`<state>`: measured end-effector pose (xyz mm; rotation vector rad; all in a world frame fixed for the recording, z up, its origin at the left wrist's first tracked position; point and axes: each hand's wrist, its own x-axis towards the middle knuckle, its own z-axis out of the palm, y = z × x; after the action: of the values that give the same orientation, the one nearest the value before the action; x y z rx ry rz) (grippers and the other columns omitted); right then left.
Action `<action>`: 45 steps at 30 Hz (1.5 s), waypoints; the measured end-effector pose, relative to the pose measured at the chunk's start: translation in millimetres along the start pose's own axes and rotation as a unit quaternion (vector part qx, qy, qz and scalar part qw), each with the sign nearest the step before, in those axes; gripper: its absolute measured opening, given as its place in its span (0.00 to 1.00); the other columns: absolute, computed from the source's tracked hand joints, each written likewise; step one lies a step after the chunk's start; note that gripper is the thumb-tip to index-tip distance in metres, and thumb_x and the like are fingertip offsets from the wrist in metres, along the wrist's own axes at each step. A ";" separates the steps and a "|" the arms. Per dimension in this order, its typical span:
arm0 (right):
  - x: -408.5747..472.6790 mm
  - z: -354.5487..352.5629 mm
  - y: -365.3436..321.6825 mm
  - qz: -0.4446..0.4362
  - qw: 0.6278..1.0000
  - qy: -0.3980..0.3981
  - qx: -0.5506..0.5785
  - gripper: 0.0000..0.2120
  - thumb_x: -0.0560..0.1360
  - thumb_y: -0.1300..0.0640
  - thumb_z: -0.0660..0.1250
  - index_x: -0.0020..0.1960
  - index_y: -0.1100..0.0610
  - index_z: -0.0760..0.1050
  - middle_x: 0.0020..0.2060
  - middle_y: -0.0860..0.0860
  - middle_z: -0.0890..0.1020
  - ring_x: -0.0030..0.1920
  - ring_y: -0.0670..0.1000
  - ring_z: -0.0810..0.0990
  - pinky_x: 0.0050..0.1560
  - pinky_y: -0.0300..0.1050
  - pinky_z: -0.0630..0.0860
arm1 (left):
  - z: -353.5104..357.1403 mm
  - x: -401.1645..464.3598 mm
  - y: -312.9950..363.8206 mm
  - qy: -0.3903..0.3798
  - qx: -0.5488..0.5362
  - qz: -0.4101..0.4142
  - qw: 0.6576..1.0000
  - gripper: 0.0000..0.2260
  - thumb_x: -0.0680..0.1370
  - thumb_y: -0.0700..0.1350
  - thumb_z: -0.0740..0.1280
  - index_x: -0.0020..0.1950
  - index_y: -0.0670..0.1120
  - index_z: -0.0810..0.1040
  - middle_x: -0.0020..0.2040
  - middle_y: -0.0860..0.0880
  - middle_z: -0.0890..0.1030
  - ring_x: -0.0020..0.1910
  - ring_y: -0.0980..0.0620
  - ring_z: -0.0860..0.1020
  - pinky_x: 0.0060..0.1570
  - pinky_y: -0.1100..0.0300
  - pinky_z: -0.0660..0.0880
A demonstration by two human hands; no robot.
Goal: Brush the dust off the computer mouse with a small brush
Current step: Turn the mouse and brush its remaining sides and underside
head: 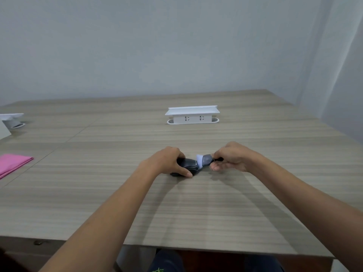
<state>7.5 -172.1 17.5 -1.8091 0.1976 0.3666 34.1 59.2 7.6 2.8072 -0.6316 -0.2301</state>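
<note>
Two grips: my right hand (231, 159) pinches the small brush (206, 160) by its dark handle, fingers closed round it; my left hand (169, 161) is clamped over the computer mouse (189, 166), thumb along its near side, pinning it to the table (176, 213).
Brush axis: the handle runs roughly level, left to right across my view, with the white bristles (198, 160) pointing left toward the mouse.
Bristles to mouse: the bristle tuft meets the right end of the mouse, touching or very nearly; I cannot tell which.
Mouse position: it lies flat on the table just ahead of me, near the middle, its long axis slanting from the far left to the near right, most of its left part hidden under my left hand.
Nearer hand: both are at it; the left covers it, the right reaches it only through the brush.
Next move, as I judge it: sweep the bristles over the exposed right end.
Farther out: a white socket box (192, 115) stands well beyond, a pink cloth (11, 163) lies far left.
</note>
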 end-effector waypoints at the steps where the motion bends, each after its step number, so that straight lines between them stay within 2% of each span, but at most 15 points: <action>1: 0.9 1.5 1.0 -0.013 1.000 0.007 0.001 0.10 0.78 0.68 0.63 0.52 0.75 0.77 0.34 0.63 0.84 0.29 0.54 0.83 0.36 0.43 0.84 | 0.2 -0.3 0.2 0.003 0.002 0.001 1.000 0.20 0.65 0.64 0.76 0.38 0.49 0.77 0.39 0.46 0.79 0.37 0.48 0.75 0.35 0.56 0.68; 8: -12.5 -2.1 -3.5 0.031 0.994 -0.074 -0.070 0.10 0.78 0.65 0.65 0.52 0.73 0.78 0.35 0.62 0.84 0.28 0.53 0.83 0.28 0.40 0.79 | -0.2 2.2 2.7 0.008 0.020 -0.009 1.000 0.20 0.66 0.65 0.75 0.35 0.51 0.74 0.32 0.52 0.74 0.35 0.49 0.73 0.35 0.56 0.67; 14: -10.2 -1.0 -1.1 -0.056 0.998 0.012 0.006 0.08 0.79 0.66 0.63 0.46 0.70 0.78 0.35 0.64 0.82 0.27 0.53 0.81 0.30 0.41 0.81 | 3.0 1.4 7.5 0.025 0.018 -0.032 0.999 0.27 0.67 0.69 0.72 0.36 0.43 0.75 0.30 0.49 0.73 0.32 0.49 0.71 0.33 0.56 0.65; 19: -11.2 0.4 2.2 -0.111 0.991 0.068 -0.001 0.06 0.79 0.65 0.63 0.44 0.65 0.75 0.33 0.63 0.83 0.26 0.54 0.81 0.27 0.43 0.79 | -3.2 -2.4 2.3 0.030 -0.079 -0.053 0.995 0.28 0.79 0.66 0.57 0.30 0.45 0.64 0.28 0.50 0.66 0.30 0.50 0.66 0.35 0.55 0.63; 21: -11.7 -0.5 1.7 -0.143 0.986 0.088 -0.015 0.04 0.78 0.65 0.63 0.45 0.64 0.75 0.32 0.61 0.83 0.25 0.53 0.81 0.27 0.42 0.78 | -5.8 -5.1 -5.3 0.019 -0.100 -0.044 0.994 0.23 0.81 0.61 0.58 0.37 0.44 0.76 0.36 0.51 0.76 0.37 0.50 0.74 0.43 0.55 0.70; 22: -12.4 -0.5 1.1 -0.156 0.984 0.085 -0.033 0.04 0.77 0.64 0.63 0.46 0.64 0.75 0.32 0.60 0.83 0.25 0.52 0.81 0.27 0.42 0.78 | -6.6 -5.9 -9.8 0.009 -0.102 -0.040 0.994 0.19 0.81 0.58 0.61 0.47 0.45 0.82 0.43 0.51 0.81 0.44 0.51 0.78 0.49 0.56 0.72; 23: -13.6 0.2 0.9 -0.165 0.982 0.074 -0.060 0.04 0.77 0.63 0.64 0.46 0.63 0.76 0.31 0.59 0.84 0.26 0.52 0.81 0.27 0.42 0.78 | -7.4 -7.2 -12.8 -0.001 -0.107 -0.039 0.994 0.15 0.80 0.57 0.63 0.56 0.48 0.82 0.50 0.52 0.83 0.49 0.52 0.79 0.53 0.57 0.73; 25: -15.6 4.0 1.9 -0.174 0.977 0.045 -0.116 0.05 0.76 0.62 0.64 0.47 0.63 0.77 0.30 0.57 0.84 0.26 0.52 0.81 0.26 0.42 0.77 | -8.6 -9.6 -14.4 -0.013 -0.120 -0.038 0.992 0.16 0.79 0.56 0.65 0.64 0.52 0.80 0.54 0.52 0.81 0.52 0.54 0.78 0.54 0.59 0.72; 30: -15.4 14.3 5.7 -0.223 0.951 0.063 -0.204 0.04 0.78 0.59 0.66 0.47 0.60 0.75 0.31 0.56 0.85 0.26 0.51 0.83 0.26 0.40 0.77 | -10.5 -9.5 -11.5 -0.043 -0.141 -0.051 0.988 0.21 0.77 0.57 0.69 0.69 0.55 0.75 0.50 0.52 0.81 0.48 0.53 0.79 0.51 0.58 0.73; 34: -15.7 18.4 6.2 -0.259 0.932 0.072 -0.244 0.03 0.79 0.59 0.66 0.48 0.59 0.75 0.34 0.57 0.84 0.28 0.53 0.85 0.32 0.49 0.81 | -11.3 -11.5 -10.9 -0.062 -0.160 -0.049 0.984 0.23 0.78 0.55 0.69 0.72 0.54 0.72 0.47 0.50 0.82 0.41 0.52 0.83 0.59 0.53 0.77; 36: -18.4 18.4 6.7 -0.277 0.922 0.060 -0.265 0.02 0.79 0.60 0.66 0.48 0.58 0.75 0.32 0.53 0.83 0.25 0.48 0.83 0.28 0.42 0.79 | -11.8 -13.0 -12.3 -0.063 -0.165 -0.046 0.983 0.23 0.79 0.54 0.68 0.73 0.54 0.71 0.46 0.50 0.82 0.42 0.50 0.84 0.59 0.54 0.78; 39: -24.6 15.3 7.8 -0.293 0.905 0.001 -0.310 0.01 0.79 0.58 0.66 0.49 0.55 0.75 0.25 0.45 0.81 0.25 0.45 0.82 0.27 0.32 0.73 | -11.6 -13.9 -13.1 -0.063 -0.168 -0.040 0.983 0.23 0.79 0.54 0.67 0.74 0.54 0.70 0.42 0.51 0.82 0.44 0.49 0.84 0.55 0.58 0.78; 41: -28.3 14.2 7.7 -0.296 0.890 -0.033 -0.346 0.01 0.79 0.56 0.67 0.50 0.53 0.76 0.25 0.40 0.81 0.26 0.44 0.82 0.27 0.30 0.72 | -11.2 -13.2 -13.2 -0.064 -0.165 -0.038 0.983 0.23 0.80 0.54 0.67 0.74 0.54 0.70 0.41 0.53 0.81 0.42 0.51 0.84 0.50 0.63 0.78; 43: -28.5 14.7 6.4 -0.304 0.880 -0.029 -0.363 0.01 0.79 0.55 0.67 0.50 0.52 0.76 0.27 0.41 0.81 0.26 0.44 0.82 0.29 0.32 0.73 | -11.1 -12.7 -13.5 -0.063 -0.171 -0.033 0.983 0.21 0.80 0.52 0.66 0.74 0.54 0.71 0.41 0.54 0.81 0.36 0.57 0.83 0.41 0.71 0.77; 45: -24.4 15.4 5.4 -0.322 0.878 0.016 -0.354 0.01 0.79 0.56 0.67 0.50 0.53 0.76 0.32 0.45 0.82 0.27 0.46 0.82 0.30 0.35 0.74 | -10.8 -12.1 -13.2 -0.059 -0.174 -0.022 0.983 0.19 0.81 0.50 0.64 0.73 0.53 0.73 0.41 0.53 0.81 0.34 0.59 0.82 0.39 0.71 0.78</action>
<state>-19.3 -160.1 17.5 -2.4622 -0.5916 -0.0951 30.9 78.3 15.4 2.4849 -0.4973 -0.4701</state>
